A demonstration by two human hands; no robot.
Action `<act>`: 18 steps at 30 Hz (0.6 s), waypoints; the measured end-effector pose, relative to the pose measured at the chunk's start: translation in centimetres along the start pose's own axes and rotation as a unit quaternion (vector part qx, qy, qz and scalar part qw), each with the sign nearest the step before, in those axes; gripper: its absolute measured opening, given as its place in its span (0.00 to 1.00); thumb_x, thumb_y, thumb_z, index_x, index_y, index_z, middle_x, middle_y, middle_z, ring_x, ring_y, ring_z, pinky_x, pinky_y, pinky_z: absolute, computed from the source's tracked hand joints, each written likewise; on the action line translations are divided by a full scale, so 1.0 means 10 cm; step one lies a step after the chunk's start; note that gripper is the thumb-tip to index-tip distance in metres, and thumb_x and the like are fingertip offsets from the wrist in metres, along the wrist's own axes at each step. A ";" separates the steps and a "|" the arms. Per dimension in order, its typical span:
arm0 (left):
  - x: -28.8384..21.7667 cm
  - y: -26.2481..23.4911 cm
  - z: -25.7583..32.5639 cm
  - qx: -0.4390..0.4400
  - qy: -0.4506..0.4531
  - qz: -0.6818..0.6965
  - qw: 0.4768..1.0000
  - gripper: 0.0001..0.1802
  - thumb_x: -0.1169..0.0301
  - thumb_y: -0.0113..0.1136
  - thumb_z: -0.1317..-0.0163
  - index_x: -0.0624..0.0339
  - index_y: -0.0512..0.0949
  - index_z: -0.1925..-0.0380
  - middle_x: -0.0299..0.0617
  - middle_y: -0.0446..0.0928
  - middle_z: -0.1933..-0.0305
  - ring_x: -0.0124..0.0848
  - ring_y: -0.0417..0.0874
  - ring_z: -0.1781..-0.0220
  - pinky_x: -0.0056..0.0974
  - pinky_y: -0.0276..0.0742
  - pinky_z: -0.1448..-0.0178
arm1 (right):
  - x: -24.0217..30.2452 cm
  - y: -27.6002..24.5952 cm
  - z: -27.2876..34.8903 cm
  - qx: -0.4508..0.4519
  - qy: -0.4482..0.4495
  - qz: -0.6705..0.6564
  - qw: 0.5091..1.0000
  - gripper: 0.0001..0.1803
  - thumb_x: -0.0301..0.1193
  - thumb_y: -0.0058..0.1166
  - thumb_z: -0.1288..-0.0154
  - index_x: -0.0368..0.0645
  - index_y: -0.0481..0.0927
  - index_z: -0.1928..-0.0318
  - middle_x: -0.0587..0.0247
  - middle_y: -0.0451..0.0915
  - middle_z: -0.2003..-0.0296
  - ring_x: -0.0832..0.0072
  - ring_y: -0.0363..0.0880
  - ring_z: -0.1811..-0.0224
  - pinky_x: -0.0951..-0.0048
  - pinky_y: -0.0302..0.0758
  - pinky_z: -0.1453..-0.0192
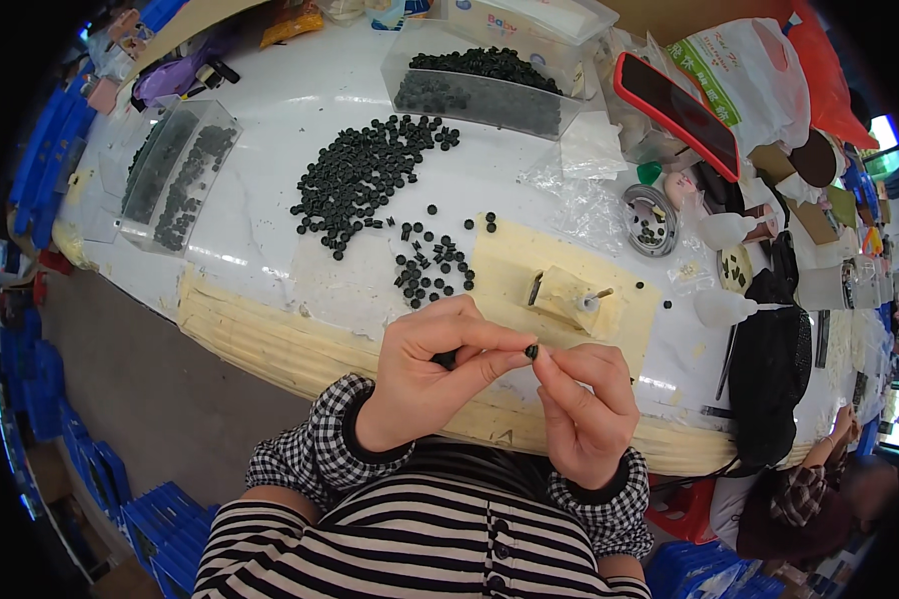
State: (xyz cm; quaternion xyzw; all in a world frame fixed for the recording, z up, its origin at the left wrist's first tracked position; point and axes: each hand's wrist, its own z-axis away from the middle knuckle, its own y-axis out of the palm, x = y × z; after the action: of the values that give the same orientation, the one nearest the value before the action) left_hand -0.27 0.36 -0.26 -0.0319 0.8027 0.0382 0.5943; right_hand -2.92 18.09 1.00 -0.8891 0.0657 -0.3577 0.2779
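My left hand (pixel 425 361) and my right hand (pixel 591 404) meet in front of my chest, fingertips pinched together on a small black round part (pixel 531 351). Something dark also shows in the curl of my left fingers. Just beyond my hands, a cream block (pixel 574 299) with a short upright pin rests on a pale yellow board (pixel 624 272). A loose cluster of small black parts (pixel 436 268) lies on the table past my left hand. Farther back is a larger heap of the same black parts (pixel 355 180).
Clear bins of black parts stand at the back (pixel 484 105) and left (pixel 180 180). A red-cased phone (pixel 679 115), a round metal tin (pixel 651 222), white dropper bottles (pixel 724 232) and a black bag (pixel 769 369) crowd the right. Another person (pixel 809 499) sits at lower right.
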 end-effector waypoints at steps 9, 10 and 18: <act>0.04 -0.01 0.01 0.000 0.001 -0.001 1.000 0.09 0.80 0.67 0.47 0.60 0.85 0.64 0.29 0.68 0.80 0.17 0.64 0.77 0.24 0.60 0.72 | -0.03 -0.02 -0.03 0.020 -0.012 0.013 1.000 0.22 0.17 0.62 0.55 0.41 0.84 0.55 0.64 0.82 0.60 0.68 0.74 0.65 0.73 0.73 0.63; 0.04 -0.01 0.01 0.000 0.001 -0.002 1.000 0.09 0.80 0.67 0.47 0.60 0.85 0.64 0.29 0.68 0.80 0.17 0.64 0.78 0.24 0.60 0.72 | -0.03 -0.02 -0.03 0.019 -0.012 0.014 1.000 0.22 0.17 0.62 0.55 0.41 0.84 0.55 0.64 0.82 0.60 0.68 0.74 0.65 0.73 0.73 0.62; 0.01 -0.03 0.02 0.002 -0.015 -0.001 1.000 0.09 0.81 0.69 0.49 0.62 0.85 0.66 0.30 0.69 0.79 0.19 0.66 0.76 0.25 0.61 0.71 | -0.04 -0.01 -0.02 0.019 -0.020 0.019 0.999 0.22 0.17 0.61 0.55 0.40 0.84 0.54 0.64 0.82 0.59 0.68 0.73 0.65 0.73 0.74 0.63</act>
State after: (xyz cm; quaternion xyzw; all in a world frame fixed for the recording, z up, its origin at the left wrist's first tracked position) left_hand -0.06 0.12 -0.47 -0.0309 0.7940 0.0371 0.6060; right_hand -3.29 18.24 0.95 -0.8893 0.0708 -0.3357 0.3025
